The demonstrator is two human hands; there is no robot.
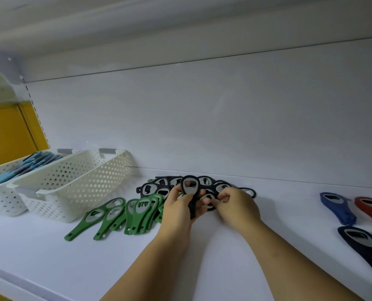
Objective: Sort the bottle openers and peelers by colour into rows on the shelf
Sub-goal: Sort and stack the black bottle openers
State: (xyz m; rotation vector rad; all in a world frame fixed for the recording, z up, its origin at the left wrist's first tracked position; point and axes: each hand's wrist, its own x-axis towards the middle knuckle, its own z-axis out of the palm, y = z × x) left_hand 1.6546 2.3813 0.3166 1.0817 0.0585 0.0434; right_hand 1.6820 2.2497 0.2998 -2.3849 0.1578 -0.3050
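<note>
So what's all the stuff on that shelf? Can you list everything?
Green bottle openers: about eight, green, overlapping row left of the hands.
Black bottle openers: a heap, too overlapped to count, black, behind the hands.
Blue opener: one, blue, far right.
Red opener: one, red, right edge.
Dark opener: one, black or navy, front right.
Baskets: two, white, left; the far one holds light blue items.
Shelf: one, white.
Left hand: grip shut on one black opener.
Right hand: fingers in the black heap.

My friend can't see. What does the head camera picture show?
Two hands, left hand and right hand, hold a black bottle opener over a black pile on a white shelf. Green openers and white baskets lie left.
</note>
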